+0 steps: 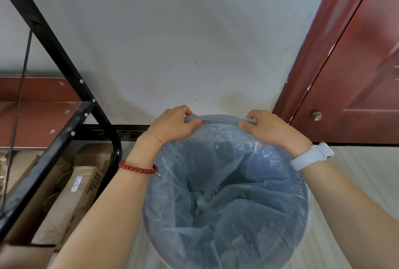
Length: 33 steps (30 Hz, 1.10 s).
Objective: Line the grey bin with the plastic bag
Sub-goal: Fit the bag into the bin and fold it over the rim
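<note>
Head view: grey bin (220, 118) stands on the floor, near a white wall, its far rim still bare between the hands. Plastic bag (226, 186) sags inside, thin, limp, crinkly. Left hand (172, 125) and right hand (269, 127) each pinched on the bag's edge at the far rim. Judgement: film is light, slippery, tear-prone; grip the hem, stretch it over the stiff rim.

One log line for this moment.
step: fitting clear plastic bag | left hand, right hand: gripping far rim of round grey bin | far rim uncovered
</note>
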Tool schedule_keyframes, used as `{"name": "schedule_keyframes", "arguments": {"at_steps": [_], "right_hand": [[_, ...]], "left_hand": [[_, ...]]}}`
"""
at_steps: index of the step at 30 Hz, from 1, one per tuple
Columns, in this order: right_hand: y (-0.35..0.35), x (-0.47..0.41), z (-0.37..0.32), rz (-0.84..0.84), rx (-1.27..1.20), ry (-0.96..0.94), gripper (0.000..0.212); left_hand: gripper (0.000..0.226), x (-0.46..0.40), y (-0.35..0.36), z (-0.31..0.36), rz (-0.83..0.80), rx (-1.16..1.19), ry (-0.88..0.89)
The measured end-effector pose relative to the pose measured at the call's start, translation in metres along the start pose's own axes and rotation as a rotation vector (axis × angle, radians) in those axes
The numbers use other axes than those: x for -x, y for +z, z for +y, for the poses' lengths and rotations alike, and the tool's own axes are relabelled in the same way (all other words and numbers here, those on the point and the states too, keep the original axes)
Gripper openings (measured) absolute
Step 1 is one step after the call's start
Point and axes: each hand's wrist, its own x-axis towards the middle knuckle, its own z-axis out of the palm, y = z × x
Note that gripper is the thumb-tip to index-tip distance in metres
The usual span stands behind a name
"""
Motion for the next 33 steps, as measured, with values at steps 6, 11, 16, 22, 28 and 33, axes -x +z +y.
{"name": "schedule_keyframes", "arguments": {"at_steps": [6, 11, 16, 22, 28, 33], "right_hand": [[0.012, 0.005, 0.002, 0.15, 0.091, -0.04, 0.027], [0.017, 0.008, 0.003, 0.228, 0.117, -0.067, 0.028], [0.022, 0.006, 0.011, 0.23, 0.069, -0.078, 0.03], [0.036, 0.009, 0.016, 0.258, 0.14, -0.035, 0.032], [0.029, 0.004, 0.01, 0.042, 0.119, -0.073, 0.059], [0.02, -0.007, 0.015, 0.06, -0.051, -0.071, 0.05]], "left_hand": [[0.036, 0.001, 0.006, 0.001, 0.156, -0.199, 0.078], [0.037, 0.002, 0.012, -0.004, 0.14, -0.115, 0.122], [0.026, 0.0, 0.022, -0.004, 0.114, -0.019, 0.146], [0.038, -0.001, 0.032, -0.005, 0.096, -0.085, 0.143], [0.031, 0.008, 0.023, -0.021, 0.07, -0.151, -0.055], [0.027, 0.024, -0.027, -0.037, -0.213, -0.302, -0.223]]}}
